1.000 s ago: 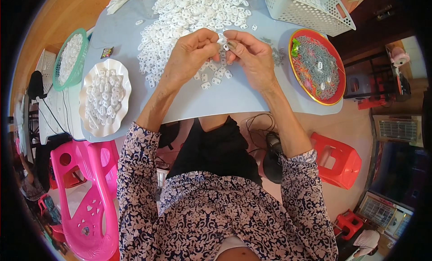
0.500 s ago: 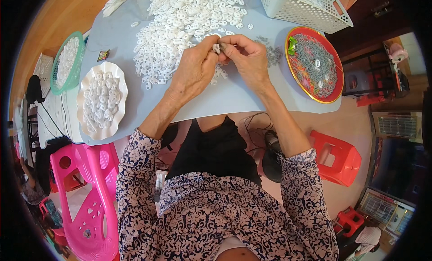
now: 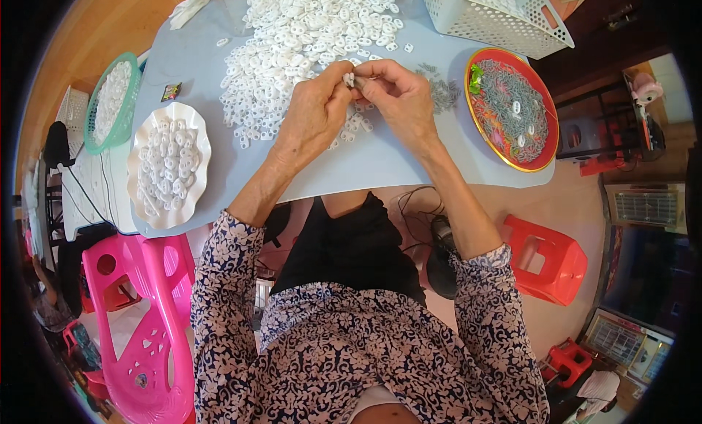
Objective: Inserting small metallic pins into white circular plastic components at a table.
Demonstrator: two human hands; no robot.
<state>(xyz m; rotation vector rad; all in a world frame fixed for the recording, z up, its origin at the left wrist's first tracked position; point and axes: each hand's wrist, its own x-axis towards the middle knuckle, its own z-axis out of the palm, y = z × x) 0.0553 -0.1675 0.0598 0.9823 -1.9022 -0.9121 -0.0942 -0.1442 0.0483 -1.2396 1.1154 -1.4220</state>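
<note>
My left hand (image 3: pixel 318 106) is closed over the near part of the table, pinching a small white plastic piece (image 3: pixel 349 80) between thumb and fingers. Against it, my right hand (image 3: pixel 401 99) closes its thumb and index finger; whatever they grip is too small and covered to name. Both hands meet at the near edge of a large pile of white oval plastic pieces with holes (image 3: pixel 307 36). Small thin grey parts (image 3: pixel 441 91) lie loose just beyond the right hand.
A red gold-rimmed tray (image 3: pixel 547 142) with many grey parts stands right. At left are a scalloped white dish (image 3: pixel 139 201) and a green basket (image 3: pixel 131 102), both holding white pieces. A perforated basket (image 3: pixel 497 33) stands back right; a pink chair (image 3: pixel 172 314) and red stool (image 3: pixel 559 259) flank me.
Both hands stay together at nearly the same spot. The right fingers have shifted slightly around the white piece, and the whole view has moved a little.
</note>
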